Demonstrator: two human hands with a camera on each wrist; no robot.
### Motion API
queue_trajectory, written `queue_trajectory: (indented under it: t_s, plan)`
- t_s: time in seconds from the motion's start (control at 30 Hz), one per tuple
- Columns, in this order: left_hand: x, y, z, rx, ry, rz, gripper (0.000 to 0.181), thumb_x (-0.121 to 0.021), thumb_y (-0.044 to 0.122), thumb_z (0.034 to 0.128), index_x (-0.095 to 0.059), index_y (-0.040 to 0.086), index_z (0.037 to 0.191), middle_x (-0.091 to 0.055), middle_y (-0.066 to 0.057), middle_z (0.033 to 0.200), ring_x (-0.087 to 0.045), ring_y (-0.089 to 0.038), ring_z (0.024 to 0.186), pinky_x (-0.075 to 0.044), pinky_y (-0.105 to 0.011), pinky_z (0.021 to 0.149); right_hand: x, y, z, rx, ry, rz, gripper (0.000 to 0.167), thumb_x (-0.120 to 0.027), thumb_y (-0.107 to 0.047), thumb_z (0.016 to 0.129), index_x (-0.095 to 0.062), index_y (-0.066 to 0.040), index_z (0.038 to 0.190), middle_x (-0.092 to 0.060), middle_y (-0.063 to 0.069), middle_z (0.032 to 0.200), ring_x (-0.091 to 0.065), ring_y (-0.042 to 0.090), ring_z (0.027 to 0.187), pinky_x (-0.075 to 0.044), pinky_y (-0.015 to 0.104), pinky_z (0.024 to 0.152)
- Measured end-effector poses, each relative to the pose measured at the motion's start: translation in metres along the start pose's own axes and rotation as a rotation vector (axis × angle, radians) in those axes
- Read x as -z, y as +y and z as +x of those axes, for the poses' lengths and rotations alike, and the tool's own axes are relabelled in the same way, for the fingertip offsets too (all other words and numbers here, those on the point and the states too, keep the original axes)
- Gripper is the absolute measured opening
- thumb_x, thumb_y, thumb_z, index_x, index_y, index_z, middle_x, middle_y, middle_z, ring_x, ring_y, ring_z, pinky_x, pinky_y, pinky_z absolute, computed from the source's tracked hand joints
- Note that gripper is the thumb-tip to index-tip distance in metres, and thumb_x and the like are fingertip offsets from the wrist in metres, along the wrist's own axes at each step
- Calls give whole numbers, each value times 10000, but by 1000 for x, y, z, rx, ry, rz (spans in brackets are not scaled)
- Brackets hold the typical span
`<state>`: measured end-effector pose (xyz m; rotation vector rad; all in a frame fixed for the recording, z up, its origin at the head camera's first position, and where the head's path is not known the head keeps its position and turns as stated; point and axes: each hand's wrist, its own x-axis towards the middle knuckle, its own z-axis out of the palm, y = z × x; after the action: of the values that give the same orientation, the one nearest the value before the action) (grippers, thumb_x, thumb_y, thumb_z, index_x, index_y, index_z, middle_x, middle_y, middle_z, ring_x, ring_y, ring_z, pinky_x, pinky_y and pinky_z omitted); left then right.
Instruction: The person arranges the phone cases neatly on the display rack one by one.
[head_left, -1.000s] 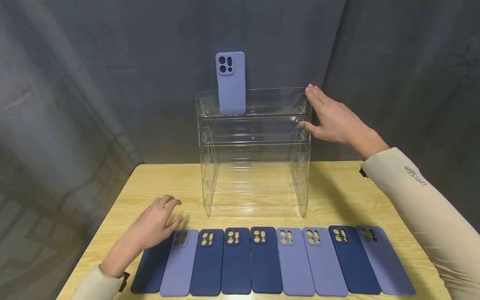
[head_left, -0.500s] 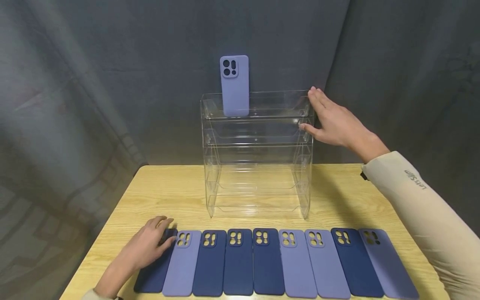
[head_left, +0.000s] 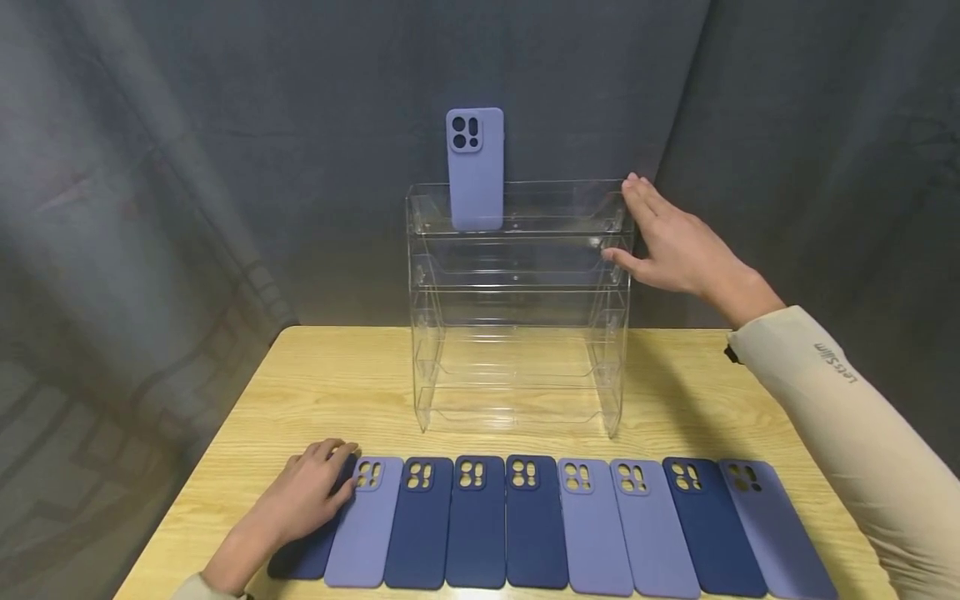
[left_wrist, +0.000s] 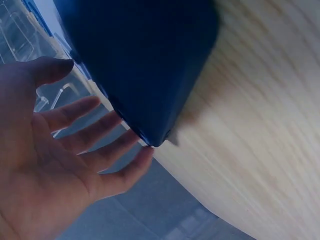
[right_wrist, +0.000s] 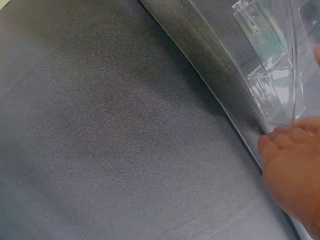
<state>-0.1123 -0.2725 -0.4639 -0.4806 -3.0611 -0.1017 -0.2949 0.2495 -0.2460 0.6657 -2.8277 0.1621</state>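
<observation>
In the head view a dark blue phone case (head_left: 303, 557) lies flat at the left end of a row, partly covered by my left hand (head_left: 303, 496). In the left wrist view, the fingertips are at the case's edge, with the thumb apart from them. My right hand (head_left: 686, 250) holds the upper right side of a clear tiered display rack (head_left: 517, 289), its thumb at the front and its fingers at the top corner. A light purple phone case (head_left: 480, 179) stands upright in the rack's top tier.
Several more phone cases, light purple (head_left: 363, 533) and dark blue (head_left: 476, 533), lie side by side along the front of the wooden table (head_left: 337, 375). A grey curtain (head_left: 337, 167) hangs behind the table.
My left hand has come down toward the front onto the leftmost dark blue case. The right hand keeps its place on the rack. The head view has shifted slightly.
</observation>
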Motion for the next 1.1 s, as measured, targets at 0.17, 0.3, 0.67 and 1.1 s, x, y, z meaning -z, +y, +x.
queue_trajectory:
  t_s: [0.17,0.3,0.67,1.1]
  plan:
    - [3,-1,-3,38,-81,-27,475,-736,256,923,-650,73,1352,-656,-199,1332,-619,-447,1260,-531,-689,903,-1,-2,0,2,4,-1,1001,-527,-573,1045,46,-53,1680,95,112,1773,-34,368,1662,-256,659,1254]
    - [4,0,-5,80,-156,-54,536,-750,267,907,-629,70,1390,-633,-203,1377,-594,-459,1289,-517,-712,913,-3,-3,0,0,12,-5,999,-488,-612,1048,54,-56,1676,110,102,1770,6,358,1663,-196,625,1295]
    - [3,3,-3,139,-136,-41,510,-746,290,932,-652,-2,1339,-642,-249,1347,-606,-488,1252,-555,-696,833,-7,-3,-2,33,77,-30,741,-218,-458,1142,-8,28,1660,62,186,1756,13,378,1657,-66,510,1356]
    - [1,1,1,97,1,9,463,-785,283,856,-726,13,1229,-710,-196,1218,-675,-420,1128,-588,-605,720,-12,-1,1,42,97,-36,712,-221,-417,1148,-14,33,1659,64,185,1753,1,377,1657,-78,509,1354]
